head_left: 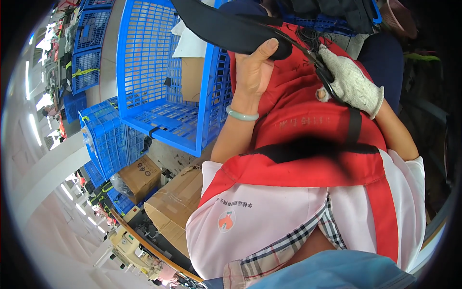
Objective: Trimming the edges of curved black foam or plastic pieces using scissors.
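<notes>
My left hand (pixel 255 70) is bare, with a pale green bangle at the wrist. Its thumb presses on a long, curved black piece of padded material (pixel 226 31), which stretches up and to the left over a blue crate. A white knit glove covers my right hand (pixel 349 79), a bare fingertip showing. That hand grips the black handles of a pair of scissors (pixel 324 77). Their blades point up and left toward the piece's edge; whether they touch it I cannot tell. Thin black trimmings (pixel 313 38) lie on my red apron (pixel 298 103), beyond the scissors.
A large blue plastic crate (pixel 208 91) stands close on my left, with cardboard and white material inside. Another blue crate (pixel 337 25) holding dark pieces is ahead. Cardboard boxes (pixel 175 202) and stacked blue crates (pixel 103 137) are farther left. A pinkish basket (pixel 399 19) is at far right.
</notes>
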`<state>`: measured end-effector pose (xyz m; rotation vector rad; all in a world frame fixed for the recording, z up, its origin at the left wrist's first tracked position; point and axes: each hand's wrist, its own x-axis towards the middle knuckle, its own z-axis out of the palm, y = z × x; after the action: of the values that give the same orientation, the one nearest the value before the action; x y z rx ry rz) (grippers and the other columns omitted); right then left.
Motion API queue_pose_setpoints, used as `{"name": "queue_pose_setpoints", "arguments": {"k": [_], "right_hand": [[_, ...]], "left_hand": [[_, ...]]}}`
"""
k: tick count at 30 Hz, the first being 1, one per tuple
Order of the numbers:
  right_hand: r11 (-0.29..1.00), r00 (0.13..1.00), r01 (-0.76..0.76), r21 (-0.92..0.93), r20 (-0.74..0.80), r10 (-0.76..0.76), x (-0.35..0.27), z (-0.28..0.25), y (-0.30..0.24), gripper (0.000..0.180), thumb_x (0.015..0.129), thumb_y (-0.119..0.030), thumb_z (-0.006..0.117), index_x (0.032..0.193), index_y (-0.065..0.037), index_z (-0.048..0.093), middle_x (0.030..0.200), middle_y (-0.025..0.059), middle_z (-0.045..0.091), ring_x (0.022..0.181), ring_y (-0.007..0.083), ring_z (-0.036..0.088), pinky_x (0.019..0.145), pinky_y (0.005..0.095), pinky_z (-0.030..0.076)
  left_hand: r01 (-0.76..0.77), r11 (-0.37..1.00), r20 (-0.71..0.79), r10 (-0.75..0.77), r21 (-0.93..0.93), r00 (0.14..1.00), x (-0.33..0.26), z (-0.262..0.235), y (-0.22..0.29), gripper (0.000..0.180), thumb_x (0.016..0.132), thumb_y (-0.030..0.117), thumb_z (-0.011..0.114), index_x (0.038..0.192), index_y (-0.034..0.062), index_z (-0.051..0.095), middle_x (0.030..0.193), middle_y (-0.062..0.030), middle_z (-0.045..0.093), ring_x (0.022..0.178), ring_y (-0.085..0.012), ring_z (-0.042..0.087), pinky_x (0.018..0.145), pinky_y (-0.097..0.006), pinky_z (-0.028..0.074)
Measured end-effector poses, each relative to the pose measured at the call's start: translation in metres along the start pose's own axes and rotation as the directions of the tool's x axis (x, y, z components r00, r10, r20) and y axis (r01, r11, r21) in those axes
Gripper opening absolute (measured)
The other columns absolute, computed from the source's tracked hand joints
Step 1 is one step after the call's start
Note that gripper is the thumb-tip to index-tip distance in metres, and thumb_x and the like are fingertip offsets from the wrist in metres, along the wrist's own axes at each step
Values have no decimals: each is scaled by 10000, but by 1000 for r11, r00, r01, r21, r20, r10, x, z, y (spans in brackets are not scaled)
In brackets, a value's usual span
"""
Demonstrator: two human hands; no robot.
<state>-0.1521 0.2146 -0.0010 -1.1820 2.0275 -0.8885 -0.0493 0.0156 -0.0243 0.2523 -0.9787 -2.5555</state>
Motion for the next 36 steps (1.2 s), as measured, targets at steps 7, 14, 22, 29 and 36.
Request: {"name": "queue_pose_setpoints", "arguments": {"k": [7, 14, 22, 29, 36], "right_hand": [[968, 999, -20, 251, -21, 26, 1, 8, 0, 405, 831, -325, 685, 935, 18, 496, 689, 112, 557, 664, 206, 612, 620, 323, 485], [933, 997, -37, 359, 83, 8, 2, 2, 0, 242, 922, -192, 585, 933, 33, 497, 725, 89, 600, 688, 130, 623, 644, 263, 507], [967, 997, 41, 250, -73, -24, 2, 16, 2, 291, 922, -245, 571, 940, 33, 490, 731, 101, 606, 686, 160, 627, 637, 294, 509], [967, 999, 34, 251, 21, -41, 3, 7, 2, 223, 952, -188, 513, 899, 28, 491, 743, 94, 635, 716, 135, 650, 664, 252, 521], [981, 997, 50, -188, -46, -60, 2, 7, -9, 218, 932, -181, 549, 905, 28, 492, 720, 87, 623, 699, 143, 656, 653, 257, 525]], "left_hand": [[-31, 999, 21, 31, -11, 999, 1, 3, 0, 375, 814, -61, 660, 1159, 40, 555, 1065, -50, 610, 976, -169, 604, 908, -307, 491], [-5, 1000, 12, 5, -14, 1000, -4, -5, 1, 378, 815, -63, 658, 1163, 40, 551, 1046, -54, 616, 971, -172, 607, 901, -313, 497], [-9, 997, 12, 10, -71, 1000, -1, 1, -4, 442, 822, -66, 647, 1226, 58, 516, 1160, -50, 567, 1061, -168, 568, 959, -315, 471], [-7, 998, 22, 8, -58, 1000, -5, -11, -4, 381, 817, -78, 646, 1162, 53, 550, 1071, -44, 608, 990, -174, 605, 935, -319, 490], [-36, 999, 32, 35, 40, 999, -5, -10, -7, 343, 821, -95, 636, 1108, 84, 585, 1039, -30, 621, 975, -165, 619, 919, -324, 510]]}}
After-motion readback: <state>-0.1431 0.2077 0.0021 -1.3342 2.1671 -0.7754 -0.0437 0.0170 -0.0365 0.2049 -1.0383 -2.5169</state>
